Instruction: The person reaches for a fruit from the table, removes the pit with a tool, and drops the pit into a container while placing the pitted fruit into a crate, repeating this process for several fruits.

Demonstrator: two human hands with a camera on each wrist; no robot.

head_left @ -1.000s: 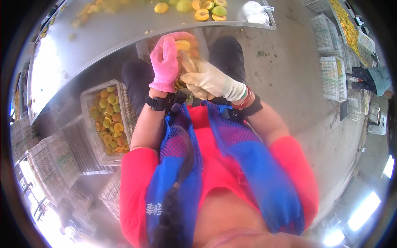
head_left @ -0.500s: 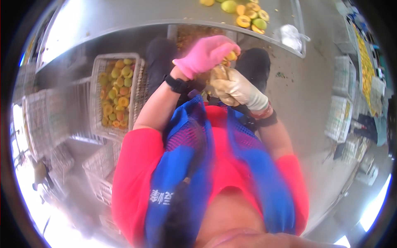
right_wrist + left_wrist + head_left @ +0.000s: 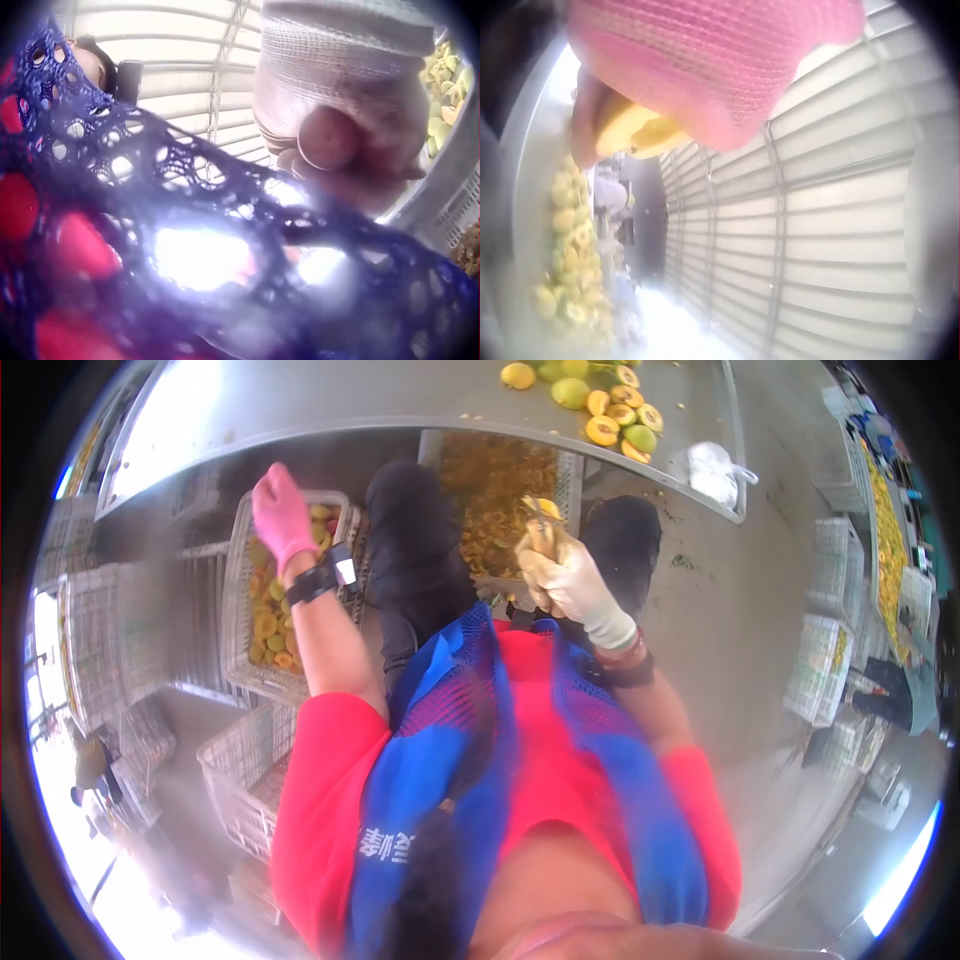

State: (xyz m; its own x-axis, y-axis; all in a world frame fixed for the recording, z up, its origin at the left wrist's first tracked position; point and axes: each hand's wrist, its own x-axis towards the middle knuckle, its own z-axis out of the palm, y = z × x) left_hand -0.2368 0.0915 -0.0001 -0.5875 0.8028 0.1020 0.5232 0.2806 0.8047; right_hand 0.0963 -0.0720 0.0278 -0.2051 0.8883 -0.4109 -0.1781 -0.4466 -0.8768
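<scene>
The left hand (image 3: 281, 512), in a pink glove, is over the upper left edge of the fruit crate (image 3: 236, 570). In the left wrist view its gloved fingers (image 3: 727, 82) pinch a yellow fruit piece (image 3: 622, 129). Above the lap, the white-gloved right hand (image 3: 570, 578) grips the wooden handle (image 3: 541, 540) of a small tool, its metal end pointing up. Against that end is a yellow fruit piece (image 3: 543, 508). The round butt of the handle (image 3: 328, 138) sticks out of the fist (image 3: 341, 97) in the right wrist view.
A metal table (image 3: 420, 392) with whole and halved fruit (image 3: 602, 430) and a white bundle (image 3: 712, 472) spans the front. Beneath its edge, between the knees, sits a crate of scraps (image 3: 500, 480). Another crate (image 3: 240, 780) stands at lower left; stacked crates (image 3: 818, 665) line the right.
The left hand has moved left, away from the right hand, to above the fruit crate. Still gripping the tool, the right hand stays over the lap. The head view has shifted.
</scene>
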